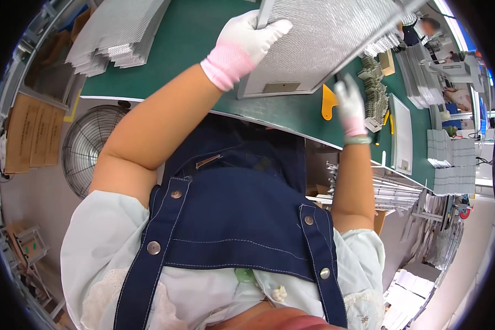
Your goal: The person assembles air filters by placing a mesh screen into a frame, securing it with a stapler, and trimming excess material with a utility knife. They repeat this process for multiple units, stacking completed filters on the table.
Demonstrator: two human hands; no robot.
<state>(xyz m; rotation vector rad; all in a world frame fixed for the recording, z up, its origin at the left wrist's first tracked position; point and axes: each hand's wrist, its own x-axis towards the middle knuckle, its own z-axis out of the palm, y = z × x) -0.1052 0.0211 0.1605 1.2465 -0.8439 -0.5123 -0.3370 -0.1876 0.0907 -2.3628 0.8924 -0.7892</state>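
Note:
My left hand (246,45), in a white glove with a pink cuff, is closed around the left edge of a metal-framed mesh filter panel (319,41). The panel stands tilted over the green workbench (198,60), with its upper part cut off by the picture's edge. Just right of the panel's lower corner is my right hand (350,104), gloved the same way. Motion smears its fingers, so whether they hold anything is unclear. An orange plastic scraper (328,103) lies on the bench beside this hand.
Stacked mesh sheets (121,36) lie at the far left. Small metal clips (374,91) are piled right of my right hand, near a yellow-handled tool (391,122) and another framed panel (401,135). A floor fan (88,146) stands left of the bench; a co-worker (421,30) is at far right.

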